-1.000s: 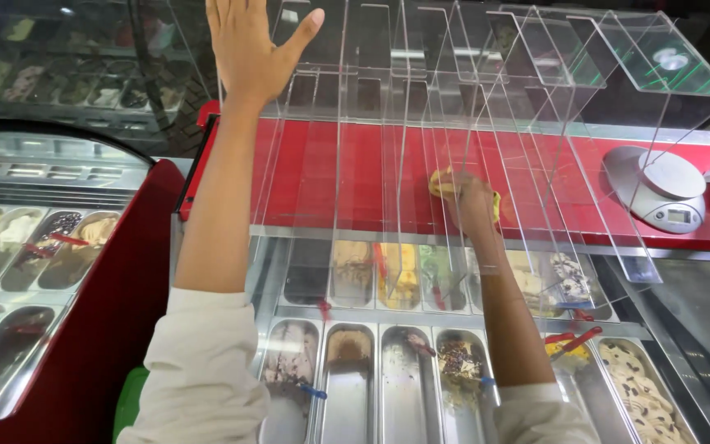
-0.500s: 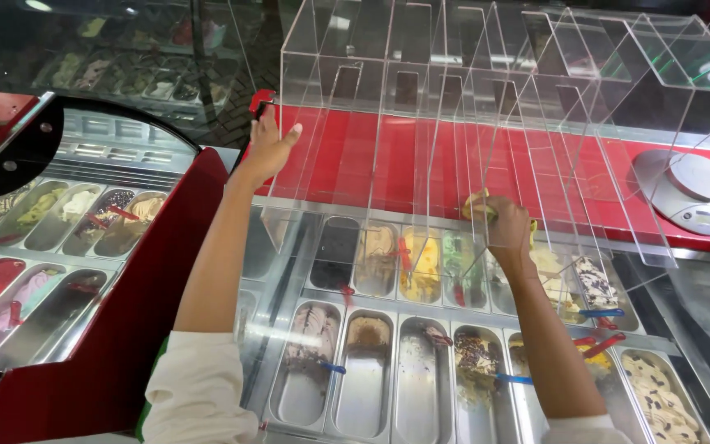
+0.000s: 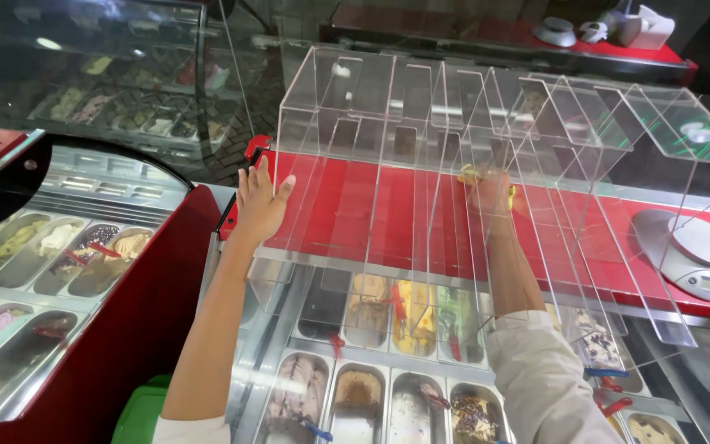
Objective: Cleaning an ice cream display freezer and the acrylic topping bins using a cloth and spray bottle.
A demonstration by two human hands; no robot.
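The left hand (image 3: 260,200) is held open and flat, fingers spread, against the left outer wall of the clear acrylic divider case (image 3: 421,140) at the frame's centre. The right hand (image 3: 491,193) is reached inside a middle compartment and closed on a yellow cloth (image 3: 472,175) pressed to the red counter (image 3: 355,205). A digital scale (image 3: 696,255) is seen at the right, with ice cream tubs (image 3: 355,395) along the bottom.

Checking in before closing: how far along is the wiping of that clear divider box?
In hand: right hand presses a yellow cloth inside a middle bay of the clear acrylic divider box; left hand braces its left wall. Which bays are already wiped or left can't be told.
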